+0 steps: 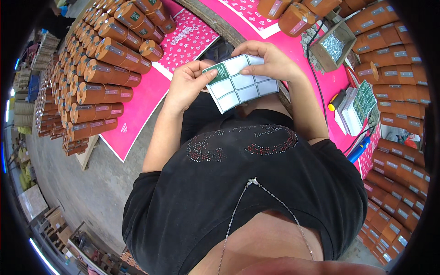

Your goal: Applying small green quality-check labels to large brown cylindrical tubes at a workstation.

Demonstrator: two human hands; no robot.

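Note:
A sheet of labels [244,83], its squares mostly white with dark outlines, is held above my lap. One green label [220,73] shows at the sheet's upper left corner. My left hand [189,85] pinches this label between thumb and fingers; whether the label is partly lifted off I cannot tell. At the sheet's upper right edge, my right hand [270,60] grips it, thumb on the near face and fingers behind.
Reddish-brown cylindrical canisters [110,73] are stacked on the pink-covered table at left; more canisters [392,75] stand at right. Near my right arm are a wooden box [321,57] of small silvery pieces, a label stack [349,117], a yellow-and-black handle [337,100] and a blue tool [359,150].

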